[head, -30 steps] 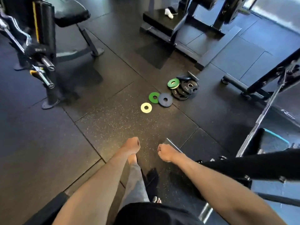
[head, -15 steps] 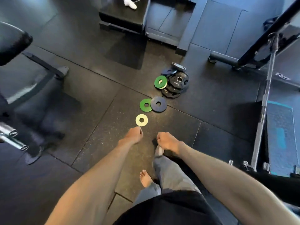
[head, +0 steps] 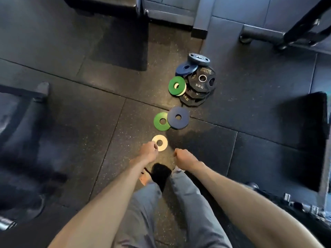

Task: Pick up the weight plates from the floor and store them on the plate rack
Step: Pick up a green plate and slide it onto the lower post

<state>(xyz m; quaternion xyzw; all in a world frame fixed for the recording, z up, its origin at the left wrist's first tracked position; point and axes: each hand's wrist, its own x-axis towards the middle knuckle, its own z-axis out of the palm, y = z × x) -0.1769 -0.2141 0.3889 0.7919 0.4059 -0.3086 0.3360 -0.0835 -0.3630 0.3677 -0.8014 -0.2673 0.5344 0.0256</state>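
L hand [head: 147, 149] & R hand [head: 182, 156] are held curled into fists, nothing gripped; white plate [head: 164, 145] is overlapped by L hand in view.

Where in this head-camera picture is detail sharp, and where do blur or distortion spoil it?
Head view, centre: sharp, the 5KG lettering reads on the stacked black rubber weight plates; head view, left edge: the dark metal gym machine is smeared by blur; head view overall: seams of the black speckled rubber floor bend slightly from wide-angle distortion.
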